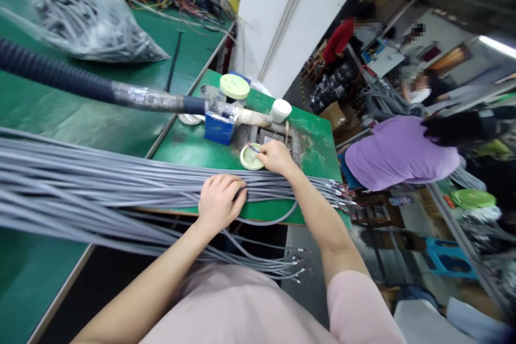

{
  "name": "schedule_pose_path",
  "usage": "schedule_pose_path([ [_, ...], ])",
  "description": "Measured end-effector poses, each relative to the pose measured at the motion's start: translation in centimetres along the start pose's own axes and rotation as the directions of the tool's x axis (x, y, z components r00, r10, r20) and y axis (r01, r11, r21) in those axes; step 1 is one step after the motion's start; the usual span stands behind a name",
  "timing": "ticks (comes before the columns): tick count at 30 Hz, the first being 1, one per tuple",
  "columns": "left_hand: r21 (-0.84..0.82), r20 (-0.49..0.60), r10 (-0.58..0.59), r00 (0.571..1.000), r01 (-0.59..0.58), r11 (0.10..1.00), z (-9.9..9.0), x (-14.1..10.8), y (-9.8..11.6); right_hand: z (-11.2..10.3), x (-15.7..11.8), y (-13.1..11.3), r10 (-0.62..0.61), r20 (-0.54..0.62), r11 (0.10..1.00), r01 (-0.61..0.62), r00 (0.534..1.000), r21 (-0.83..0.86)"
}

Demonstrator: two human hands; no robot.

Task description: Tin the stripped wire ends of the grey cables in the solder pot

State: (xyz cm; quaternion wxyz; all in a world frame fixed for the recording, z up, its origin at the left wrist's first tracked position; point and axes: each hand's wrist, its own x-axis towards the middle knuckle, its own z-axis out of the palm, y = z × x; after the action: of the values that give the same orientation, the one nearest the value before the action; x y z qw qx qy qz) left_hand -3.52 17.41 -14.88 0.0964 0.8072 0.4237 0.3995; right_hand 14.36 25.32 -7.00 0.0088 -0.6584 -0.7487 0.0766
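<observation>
Cables [100,183], grey and sheathed, in one long bundle across the front edge of the green desk [181,145], long axis running from the left of the head view to the right. Stripped ends [342,193] with small metal terminals pointing right, past the desk's edge; a second group of ends [296,266] hanging below it. Left hand [221,201] spread, pressed down on top of the bundle. Right hand [274,157] pinching thin purple wire [252,147] just above a round pale green lid [250,157]. Beyond, a blue box [220,128] and dark corrugated hose [52,70]; to the right, a co-worker's lilac shirt [399,153].
</observation>
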Motion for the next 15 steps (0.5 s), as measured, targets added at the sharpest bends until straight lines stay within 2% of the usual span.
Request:
schedule_pose_path([
  [4,0.015,-0.021,0.037,0.999,-0.037,0.999,0.1,0.2,-0.1,-1.9,-0.9,1.7,0.018,-0.108,0.989,-0.001,0.994,0.149],
  [8,0.034,-0.038,0.059,0.998,-0.057,0.998,0.1,0.3,0.0,-3.2,-1.0,4.6,0.132,-0.202,0.972,-0.086,0.970,0.220],
  [12,0.050,-0.042,0.060,0.997,-0.058,0.997,0.2,0.3,0.1,-2.7,0.1,7.0,0.211,-0.198,0.962,-0.169,0.957,0.213],
  [15,0.044,-0.036,0.052,0.998,-0.050,0.998,0.2,0.2,0.1,-1.8,1.2,7.8,0.248,-0.175,0.961,-0.219,0.953,0.170],
])
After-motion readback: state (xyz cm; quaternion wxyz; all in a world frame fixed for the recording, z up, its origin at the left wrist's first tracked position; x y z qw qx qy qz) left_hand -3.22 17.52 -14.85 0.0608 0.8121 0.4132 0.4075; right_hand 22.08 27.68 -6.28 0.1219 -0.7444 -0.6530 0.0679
